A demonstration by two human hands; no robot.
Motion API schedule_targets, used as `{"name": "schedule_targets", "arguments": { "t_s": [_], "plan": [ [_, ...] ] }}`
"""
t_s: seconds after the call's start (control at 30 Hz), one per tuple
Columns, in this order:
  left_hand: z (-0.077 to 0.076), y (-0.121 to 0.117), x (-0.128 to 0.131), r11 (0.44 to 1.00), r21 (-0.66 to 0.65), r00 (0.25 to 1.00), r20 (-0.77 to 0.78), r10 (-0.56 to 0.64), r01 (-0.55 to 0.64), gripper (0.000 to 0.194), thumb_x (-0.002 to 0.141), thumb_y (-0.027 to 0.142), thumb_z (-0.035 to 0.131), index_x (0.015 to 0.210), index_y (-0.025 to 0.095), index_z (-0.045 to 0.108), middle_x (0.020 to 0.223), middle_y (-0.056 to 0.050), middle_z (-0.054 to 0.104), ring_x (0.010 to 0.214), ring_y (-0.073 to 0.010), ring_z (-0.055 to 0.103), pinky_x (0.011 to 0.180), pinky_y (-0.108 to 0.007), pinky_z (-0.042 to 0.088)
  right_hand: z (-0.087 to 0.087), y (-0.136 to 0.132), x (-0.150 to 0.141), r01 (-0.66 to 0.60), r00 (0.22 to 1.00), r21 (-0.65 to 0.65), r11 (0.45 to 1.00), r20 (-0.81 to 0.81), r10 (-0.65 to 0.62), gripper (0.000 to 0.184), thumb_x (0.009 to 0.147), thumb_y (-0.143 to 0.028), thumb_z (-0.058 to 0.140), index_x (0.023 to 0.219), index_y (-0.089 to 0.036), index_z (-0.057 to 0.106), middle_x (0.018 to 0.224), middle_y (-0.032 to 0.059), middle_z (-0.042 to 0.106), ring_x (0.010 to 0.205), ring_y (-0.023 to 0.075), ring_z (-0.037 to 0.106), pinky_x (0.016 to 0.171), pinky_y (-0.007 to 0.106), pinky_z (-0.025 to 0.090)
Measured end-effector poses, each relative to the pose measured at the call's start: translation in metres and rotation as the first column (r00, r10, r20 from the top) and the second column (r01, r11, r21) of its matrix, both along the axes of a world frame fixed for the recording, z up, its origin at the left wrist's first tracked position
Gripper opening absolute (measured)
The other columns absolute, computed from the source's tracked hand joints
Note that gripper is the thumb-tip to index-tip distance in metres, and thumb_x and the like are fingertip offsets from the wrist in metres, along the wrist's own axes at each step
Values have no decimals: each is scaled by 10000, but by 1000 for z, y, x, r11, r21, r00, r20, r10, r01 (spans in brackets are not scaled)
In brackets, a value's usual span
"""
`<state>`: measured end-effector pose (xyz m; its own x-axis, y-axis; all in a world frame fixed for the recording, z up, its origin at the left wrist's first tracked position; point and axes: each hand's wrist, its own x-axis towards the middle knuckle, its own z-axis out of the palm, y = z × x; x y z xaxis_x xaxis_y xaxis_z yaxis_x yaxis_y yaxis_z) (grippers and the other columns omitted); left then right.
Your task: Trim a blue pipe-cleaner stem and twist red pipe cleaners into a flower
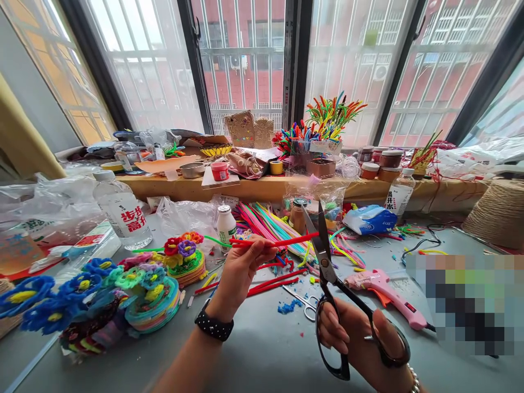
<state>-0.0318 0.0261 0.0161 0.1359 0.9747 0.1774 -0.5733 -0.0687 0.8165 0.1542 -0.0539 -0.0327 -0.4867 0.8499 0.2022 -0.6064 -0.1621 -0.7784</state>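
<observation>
Between the thumb and fingers of my left hand (244, 267) is a red pipe cleaner (292, 239), held level so its end points right. My right hand (358, 333) grips large black-handled scissors (326, 270) by both loops. Their blades stand apart, and the pipe cleaner's right end reaches between them. On the table below lie more red pipe cleaners (272, 285), small silver scissors (305, 302) and a pile of blue fuzz clippings (289, 307). A pink glue gun (387, 295) rests just right of the black scissors.
Pipe-cleaner flower pots (153, 305) crowd the left side, near a water bottle (123, 210). Behind my hands are a small white bottle (226, 226), a heap of coloured pipe cleaners (262, 218) and a blue tissue pack (370, 219). A twine cone (497, 213) stands far right.
</observation>
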Motion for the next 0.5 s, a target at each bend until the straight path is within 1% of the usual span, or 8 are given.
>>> {"name": "schedule_targets", "arguments": {
  "t_s": [0.1,0.23,0.4,0.5],
  "plan": [
    [0,1,1,999,-46,996,86,7,-3,114,560,222,683,613,125,651,603,-4,648,591,-105,617,583,-158,510,-1,0,-1,-30,999,-19,999,-27,30,438,580,-559,504,692,-136,516,557,-27,316,473,87,275,532,254,256],
    [0,1,2,995,-96,989,147,23,-9,116,555,203,687,619,114,650,611,-12,656,590,-105,620,593,-155,513,1,0,-1,-36,999,-58,998,-38,34,368,572,-489,512,665,-133,519,539,-25,324,460,85,286,513,246,252],
    [0,1,0,996,-91,981,194,7,11,108,567,199,680,625,114,650,625,-15,661,604,-105,622,593,-146,513,2,-1,-1,52,997,-81,995,-60,-57,410,626,-526,451,658,-122,521,520,-35,315,432,67,261,505,233,259],
    [0,2,1,995,-95,978,209,1,19,93,570,193,678,616,117,649,621,-13,661,600,-106,622,585,-146,515,-3,0,0,1,988,-101,995,-154,-17,467,652,-583,393,639,-129,499,480,-52,299,381,48,249,505,228,274]
  ]
}}
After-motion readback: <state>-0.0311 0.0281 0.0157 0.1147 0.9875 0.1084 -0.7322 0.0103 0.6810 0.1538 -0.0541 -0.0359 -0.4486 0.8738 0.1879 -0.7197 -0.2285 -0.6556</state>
